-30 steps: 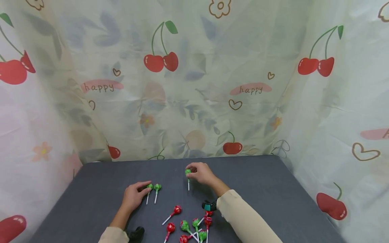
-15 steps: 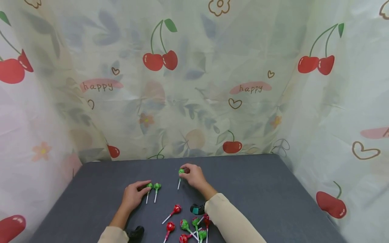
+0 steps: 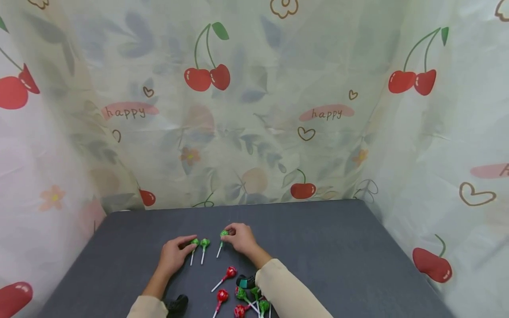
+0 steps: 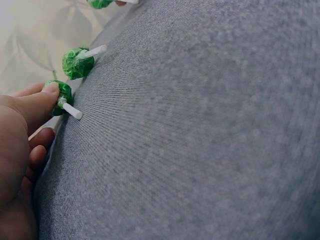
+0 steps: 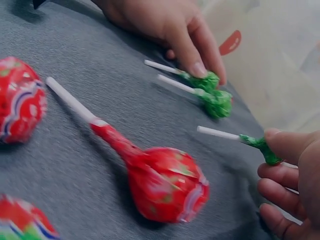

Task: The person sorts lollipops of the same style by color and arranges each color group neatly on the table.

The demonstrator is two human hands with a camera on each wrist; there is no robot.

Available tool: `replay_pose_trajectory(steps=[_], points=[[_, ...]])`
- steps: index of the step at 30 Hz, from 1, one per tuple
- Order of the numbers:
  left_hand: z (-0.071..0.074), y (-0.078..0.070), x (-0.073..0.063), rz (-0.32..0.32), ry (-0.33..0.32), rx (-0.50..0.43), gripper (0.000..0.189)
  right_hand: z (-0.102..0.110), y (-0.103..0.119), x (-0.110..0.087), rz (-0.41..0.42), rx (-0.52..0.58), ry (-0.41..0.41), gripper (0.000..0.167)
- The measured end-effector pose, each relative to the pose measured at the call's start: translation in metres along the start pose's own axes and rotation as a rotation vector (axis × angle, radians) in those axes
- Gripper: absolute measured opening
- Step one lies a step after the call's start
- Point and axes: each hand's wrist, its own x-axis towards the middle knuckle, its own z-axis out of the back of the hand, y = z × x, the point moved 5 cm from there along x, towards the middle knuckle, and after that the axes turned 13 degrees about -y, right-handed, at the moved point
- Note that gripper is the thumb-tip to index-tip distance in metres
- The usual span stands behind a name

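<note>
My left hand [image 3: 172, 257] pinches the head of a green-wrapped lollipop [image 4: 64, 92] between thumb and fingers, its white stick pointing toward me. Just right of it, a second green lollipop [image 3: 204, 243] lies on the dark cloth, touched by neither hand. A third green lollipop [image 5: 260, 142] is pinched at its head by my right hand [image 3: 243, 239], a short way right of the second. Its stick also points toward me. The right wrist view shows the held head partly covered by the thumb.
Nearer to me lie two red lollipops [image 3: 231, 272] [image 3: 222, 295], then a loose pile of red and green lollipops [image 3: 241, 293], partly hidden by my right sleeve [image 3: 292, 291]. A patterned curtain [image 3: 254, 110] stands behind the dark-covered table [image 3: 330, 247].
My right hand has carried its green lollipop leftward and slightly nearer, closer to the two on the left. The right sleeve now covers more of the pile. My left hand stays in place.
</note>
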Motion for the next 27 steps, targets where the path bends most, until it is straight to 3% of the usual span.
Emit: replay_pose_trajectory(steps=[13, 19, 27], points=[[0.002, -0.002, -0.001, -0.01, -0.01, -0.004, 0.03, -0.015, 0.009, -0.011, 0.049, -0.09, 0.009, 0.02], [0.002, -0.001, -0.001, -0.01, -0.009, 0.009, 0.03, -0.025, 0.01, -0.015, 0.071, -0.218, 0.051, 0.021], [0.0, -0.002, -0.001, -0.006, -0.007, 0.009, 0.03, -0.026, 0.013, -0.015, 0.02, -0.296, 0.065, 0.022]])
